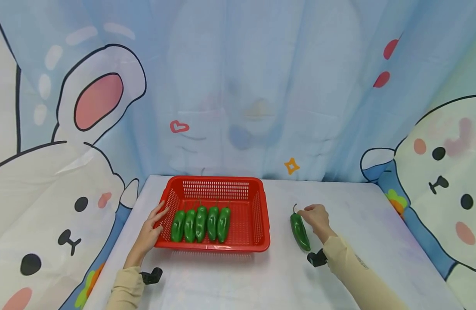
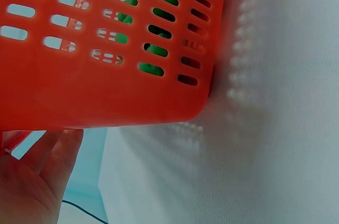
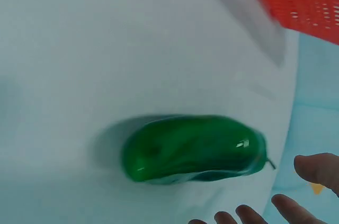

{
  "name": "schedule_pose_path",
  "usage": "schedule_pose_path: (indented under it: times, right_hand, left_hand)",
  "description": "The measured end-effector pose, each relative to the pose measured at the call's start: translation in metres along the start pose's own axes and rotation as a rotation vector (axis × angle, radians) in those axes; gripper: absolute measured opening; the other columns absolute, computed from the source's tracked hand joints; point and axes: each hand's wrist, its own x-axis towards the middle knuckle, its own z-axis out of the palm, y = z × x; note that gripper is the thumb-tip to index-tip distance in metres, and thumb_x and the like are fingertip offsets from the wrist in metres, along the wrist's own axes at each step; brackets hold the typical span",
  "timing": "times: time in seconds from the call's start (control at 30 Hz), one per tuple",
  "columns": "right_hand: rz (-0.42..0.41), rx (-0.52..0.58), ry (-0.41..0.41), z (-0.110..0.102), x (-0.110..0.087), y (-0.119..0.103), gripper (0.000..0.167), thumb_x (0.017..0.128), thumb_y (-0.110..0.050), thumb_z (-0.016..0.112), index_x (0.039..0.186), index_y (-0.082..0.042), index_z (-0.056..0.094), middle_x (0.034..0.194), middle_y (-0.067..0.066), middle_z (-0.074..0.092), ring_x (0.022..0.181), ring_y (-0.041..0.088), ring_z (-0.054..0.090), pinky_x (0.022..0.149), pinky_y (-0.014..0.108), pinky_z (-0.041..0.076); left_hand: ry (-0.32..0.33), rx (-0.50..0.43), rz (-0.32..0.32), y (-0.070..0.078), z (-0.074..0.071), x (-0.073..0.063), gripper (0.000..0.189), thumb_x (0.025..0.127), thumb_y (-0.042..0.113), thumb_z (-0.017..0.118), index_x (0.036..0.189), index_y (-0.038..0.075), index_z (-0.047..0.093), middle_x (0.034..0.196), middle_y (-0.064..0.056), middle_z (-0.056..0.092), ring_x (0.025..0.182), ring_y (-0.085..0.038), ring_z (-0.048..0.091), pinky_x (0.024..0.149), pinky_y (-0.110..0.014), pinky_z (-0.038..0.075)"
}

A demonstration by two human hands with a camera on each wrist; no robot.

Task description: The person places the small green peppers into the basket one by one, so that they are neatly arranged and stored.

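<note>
A red plastic basket [image 1: 239, 247] holds several green peppers [image 1: 201, 224] in a row on its left side. My left hand [image 1: 149, 232] rests at the basket's left rim, fingers extended over the edge. In the left wrist view those fingers [image 2: 59, 163] reach up against the underside of the rim. To the right of the basket, a single green pepper [image 1: 300, 232] lies on the table, its stem pointing away from me. Just right of its stem end is my right hand [image 1: 316, 219]. The right wrist view has its thumb and fingers [image 3: 288, 208] spread apart beside this pepper [image 3: 196, 150], holding nothing.
The basket stands toward the back of the white-covered table [image 1: 230, 284]. Blue curtain cloth [image 1: 238, 86] with cartoon prints hangs behind the table and along both sides. Black wrist cameras [image 1: 317, 258] sit below each hand.
</note>
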Motion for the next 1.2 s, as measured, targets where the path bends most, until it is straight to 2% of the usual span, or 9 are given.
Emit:
schedule_pose_path:
  times: [0.07, 0.23, 0.33, 0.57, 0.7, 0.8, 0.97, 1.2]
  right_hand:
    - [0.008, -0.022, 0.002, -0.001, 0.001, 0.007, 0.048, 0.091, -0.020, 0.059, 0.124, 0.013, 0.052, 0.128, 0.035, 0.050, 0.118, 0.050, 0.049, 0.087, 0.061, 0.048]
    - [0.012, -0.039, 0.002, 0.000, 0.002, 0.018, 0.046, 0.090, -0.019, 0.061, 0.122, 0.013, 0.054, 0.121, 0.035, 0.053, 0.108, 0.048, 0.054, 0.077, 0.057, 0.052]
    - [0.019, -0.039, 0.007, 0.001, 0.000, 0.024, 0.046, 0.089, -0.019, 0.063, 0.121, 0.013, 0.055, 0.119, 0.035, 0.055, 0.102, 0.045, 0.056, 0.075, 0.056, 0.052]
    - [0.019, -0.055, -0.006, 0.005, 0.000, 0.028, 0.051, 0.086, -0.022, 0.068, 0.120, 0.014, 0.055, 0.119, 0.034, 0.056, 0.104, 0.045, 0.056, 0.073, 0.055, 0.053]
    - [0.001, -0.048, -0.018, 0.012, 0.001, 0.027, 0.054, 0.083, -0.020, 0.070, 0.121, 0.014, 0.054, 0.117, 0.034, 0.058, 0.104, 0.044, 0.059, 0.073, 0.053, 0.054]
    - [-0.024, -0.043, -0.017, 0.016, 0.001, 0.023, 0.055, 0.082, -0.018, 0.072, 0.123, 0.014, 0.053, 0.118, 0.035, 0.058, 0.103, 0.043, 0.060, 0.079, 0.052, 0.053]
    - [-0.016, -0.038, 0.001, 0.019, -0.002, 0.024, 0.055, 0.083, -0.015, 0.070, 0.126, 0.013, 0.053, 0.123, 0.037, 0.055, 0.108, 0.046, 0.058, 0.088, 0.056, 0.049]
    - [0.020, -0.030, 0.004, 0.018, 0.000, 0.029, 0.054, 0.084, -0.015, 0.069, 0.127, 0.013, 0.052, 0.125, 0.036, 0.053, 0.110, 0.046, 0.056, 0.090, 0.056, 0.048]
  left_hand:
    - [0.003, 0.003, 0.004, -0.006, 0.001, 0.001, 0.059, 0.084, -0.019, 0.042, 0.142, -0.009, 0.046, 0.160, -0.017, 0.023, 0.147, -0.042, 0.011, 0.106, -0.059, 0.027]
    - [0.007, -0.002, 0.010, -0.008, 0.003, 0.002, 0.059, 0.084, -0.017, 0.042, 0.142, -0.007, 0.047, 0.161, -0.015, 0.023, 0.148, -0.040, 0.012, 0.106, -0.055, 0.028]
    - [-0.003, 0.008, 0.003, -0.009, 0.005, 0.002, 0.059, 0.084, -0.017, 0.042, 0.142, -0.007, 0.046, 0.161, -0.015, 0.023, 0.148, -0.041, 0.012, 0.106, -0.054, 0.029]
    - [-0.006, 0.030, -0.006, -0.006, 0.005, 0.000, 0.059, 0.084, -0.017, 0.041, 0.143, -0.007, 0.046, 0.161, -0.015, 0.023, 0.148, -0.040, 0.012, 0.104, -0.042, 0.031]
    - [0.000, 0.035, -0.006, -0.003, 0.001, 0.000, 0.059, 0.084, -0.018, 0.042, 0.142, -0.008, 0.046, 0.160, -0.016, 0.024, 0.147, -0.042, 0.012, 0.107, -0.054, 0.030]
    - [0.015, 0.021, -0.001, -0.001, -0.003, 0.000, 0.059, 0.083, -0.019, 0.043, 0.141, -0.010, 0.046, 0.160, -0.018, 0.023, 0.147, -0.043, 0.013, 0.107, -0.061, 0.027]
    - [0.004, 0.005, 0.005, -0.001, -0.004, -0.001, 0.059, 0.083, -0.019, 0.043, 0.141, -0.010, 0.046, 0.160, -0.018, 0.023, 0.147, -0.042, 0.012, 0.108, -0.063, 0.024]
    - [0.002, 0.003, -0.012, -0.005, 0.001, 0.000, 0.059, 0.083, -0.019, 0.042, 0.141, -0.009, 0.046, 0.160, -0.017, 0.023, 0.148, -0.041, 0.012, 0.109, -0.061, 0.024]
